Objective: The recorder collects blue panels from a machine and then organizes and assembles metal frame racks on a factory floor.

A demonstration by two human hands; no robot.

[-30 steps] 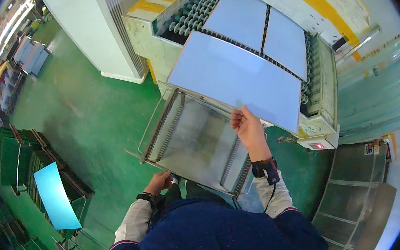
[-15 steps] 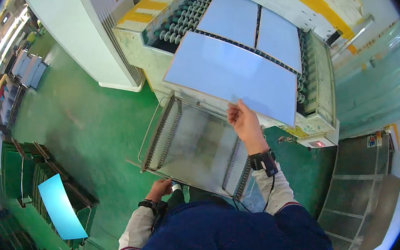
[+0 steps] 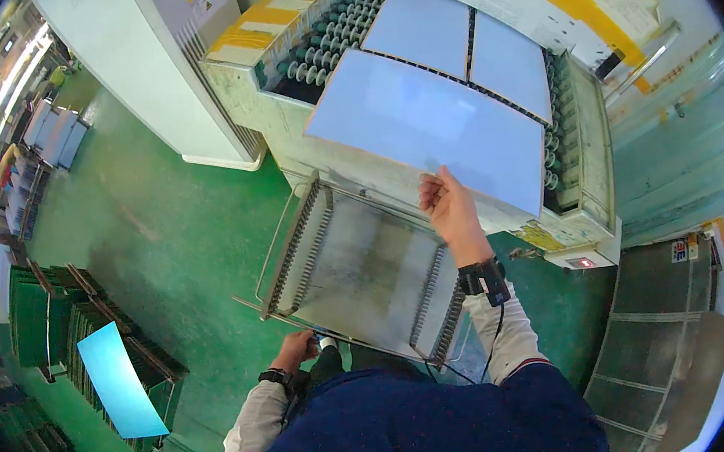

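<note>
Right hand (image 3: 448, 208) pinches near edge of blue panel (image 3: 427, 126) above slotted cart (image 3: 358, 270); left hand (image 3: 296, 349) grips cart's near rail.

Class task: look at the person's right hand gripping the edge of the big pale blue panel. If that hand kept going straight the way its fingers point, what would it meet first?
The right hand points up and away, toward the roller conveyor machine. It already grips the pale blue panel; beyond that, probably the conveyor's near edge, though depth is unclear.
</note>
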